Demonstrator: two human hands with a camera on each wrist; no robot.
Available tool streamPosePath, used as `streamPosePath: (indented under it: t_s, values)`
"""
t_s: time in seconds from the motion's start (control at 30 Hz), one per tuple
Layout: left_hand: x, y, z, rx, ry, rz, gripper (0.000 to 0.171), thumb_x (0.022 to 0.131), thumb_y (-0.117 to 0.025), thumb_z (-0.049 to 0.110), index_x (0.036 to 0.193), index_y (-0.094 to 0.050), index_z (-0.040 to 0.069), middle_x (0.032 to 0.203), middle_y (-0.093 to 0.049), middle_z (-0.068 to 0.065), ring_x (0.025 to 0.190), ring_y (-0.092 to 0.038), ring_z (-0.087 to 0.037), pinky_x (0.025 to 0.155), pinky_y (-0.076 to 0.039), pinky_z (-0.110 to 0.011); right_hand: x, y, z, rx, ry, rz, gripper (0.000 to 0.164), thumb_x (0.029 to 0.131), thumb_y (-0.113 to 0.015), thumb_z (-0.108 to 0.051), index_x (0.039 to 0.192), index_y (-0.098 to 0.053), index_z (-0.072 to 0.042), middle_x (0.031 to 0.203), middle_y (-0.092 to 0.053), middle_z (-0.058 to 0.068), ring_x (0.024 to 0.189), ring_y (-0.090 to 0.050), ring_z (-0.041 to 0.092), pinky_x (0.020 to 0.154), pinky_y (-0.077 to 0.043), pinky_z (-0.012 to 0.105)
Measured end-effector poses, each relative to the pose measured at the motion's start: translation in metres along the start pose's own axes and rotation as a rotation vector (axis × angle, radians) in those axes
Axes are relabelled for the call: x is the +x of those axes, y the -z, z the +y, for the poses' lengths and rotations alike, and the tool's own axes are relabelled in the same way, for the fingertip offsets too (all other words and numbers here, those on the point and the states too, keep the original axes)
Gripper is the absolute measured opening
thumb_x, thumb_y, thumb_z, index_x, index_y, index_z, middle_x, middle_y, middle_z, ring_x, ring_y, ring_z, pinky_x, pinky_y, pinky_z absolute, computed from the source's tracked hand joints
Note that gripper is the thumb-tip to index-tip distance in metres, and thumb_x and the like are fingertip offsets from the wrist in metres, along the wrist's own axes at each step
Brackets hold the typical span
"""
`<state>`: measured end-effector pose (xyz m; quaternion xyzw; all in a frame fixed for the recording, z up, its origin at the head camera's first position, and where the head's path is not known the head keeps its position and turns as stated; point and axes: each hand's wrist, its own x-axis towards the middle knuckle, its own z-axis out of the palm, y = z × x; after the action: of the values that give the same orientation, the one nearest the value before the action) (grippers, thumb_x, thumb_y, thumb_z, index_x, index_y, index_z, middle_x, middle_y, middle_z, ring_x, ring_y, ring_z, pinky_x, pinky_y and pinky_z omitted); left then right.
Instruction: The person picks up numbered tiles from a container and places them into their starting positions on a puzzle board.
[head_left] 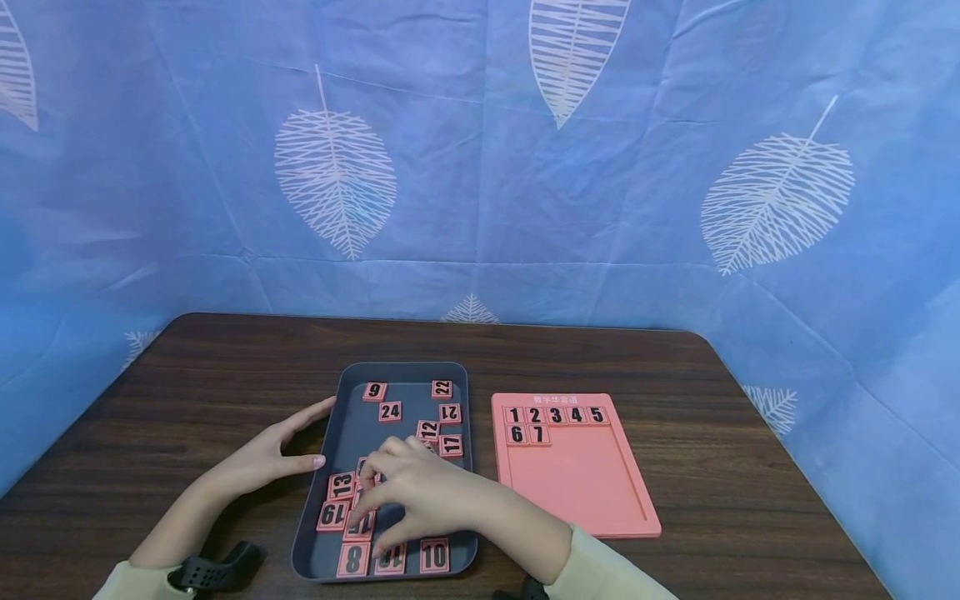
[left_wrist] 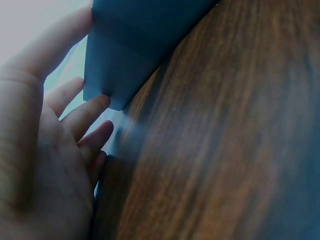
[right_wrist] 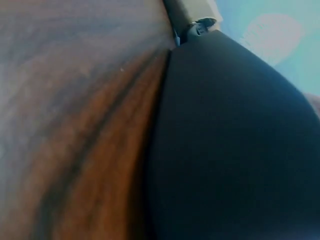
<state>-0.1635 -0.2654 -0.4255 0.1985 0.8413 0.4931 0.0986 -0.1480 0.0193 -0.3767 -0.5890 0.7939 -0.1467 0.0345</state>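
Note:
A dark grey tray [head_left: 408,383] holds several loose pink number tiles, some turned sideways or upside down. My left hand [head_left: 258,454] is at the tray's left side, thumb and fingers extended and spread along its rim. In the left wrist view, extended fingers [left_wrist: 82,117] reach the tray's dark wall [left_wrist: 132,45]. Over the near half of the tray is my right hand [head_left: 423,487], its fingers spread and lightly bent above the tiles. Its thumb tip is by a partly covered tile [head_left: 390,561], between the 8 tile [head_left: 353,560] and the 10 tile [head_left: 434,556]. No tile shows in its grasp.
A pink number board [head_left: 577,483] lies right of the tray, with tiles 1 to 5 in its top row and 6 and 7 below. Both sit on a dark wooden table [head_left: 720,467]. A blue leaf-patterned cloth [head_left: 480,167] hangs behind.

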Motion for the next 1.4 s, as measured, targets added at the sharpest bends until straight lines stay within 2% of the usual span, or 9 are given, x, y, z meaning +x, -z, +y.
streamPosePath:
  t_s: [0.2,0.4,0.87,1.27,1.4]
  values:
    - [0.001,0.001,-0.001,0.014,-0.013,-0.001,0.074,0.091,-0.066,0.019,0.153,-0.026,0.015,0.154,-0.022,-0.022,0.136,-0.017,-0.05,0.092,-0.023,-0.076,0.01,-0.01,-0.002,-0.015,0.033,-0.051,0.039,0.078,-0.075,-0.051,0.113,-0.071,-0.037,0.103,-0.047,-0.015,0.096,-0.034,0.002,0.076,-0.026,0.014]
    - [0.001,0.001,-0.002,0.024,-0.009,0.002,0.074,0.091,-0.067,0.02,0.153,-0.026,0.015,0.154,-0.022,-0.022,0.136,-0.017,-0.05,0.092,-0.023,-0.075,0.015,-0.014,-0.005,-0.045,0.016,-0.096,0.037,0.078,-0.076,-0.05,0.113,-0.071,-0.039,0.098,-0.045,-0.016,0.094,-0.034,0.002,0.073,-0.025,0.014]
    - [0.0,0.002,0.004,0.028,-0.015,0.0,0.075,0.09,-0.067,0.018,0.153,-0.026,0.014,0.153,-0.023,-0.022,0.136,-0.018,-0.051,0.091,-0.024,-0.076,0.016,-0.014,-0.007,-0.008,-0.016,-0.113,0.035,0.078,-0.077,-0.043,0.113,-0.071,-0.037,0.097,-0.044,-0.016,0.093,-0.034,0.001,0.072,-0.025,0.014]
    - [0.0,0.001,0.003,0.016,-0.018,-0.003,0.074,0.091,-0.067,0.017,0.153,-0.026,0.013,0.153,-0.022,-0.023,0.135,-0.018,-0.051,0.091,-0.025,-0.076,0.017,-0.016,-0.006,-0.078,0.027,-0.038,0.03,0.076,-0.074,-0.054,0.097,-0.075,-0.033,0.096,-0.045,-0.014,0.089,-0.035,0.002,0.073,-0.023,0.011]
    - [0.0,0.001,0.002,0.009,-0.02,-0.005,0.074,0.091,-0.067,0.016,0.153,-0.026,0.014,0.153,-0.022,-0.023,0.136,-0.017,-0.051,0.091,-0.025,-0.075,0.016,-0.016,-0.003,-0.092,0.039,-0.039,0.027,0.078,-0.075,-0.051,0.098,-0.075,-0.033,0.096,-0.046,-0.014,0.088,-0.035,0.002,0.073,-0.024,0.01]
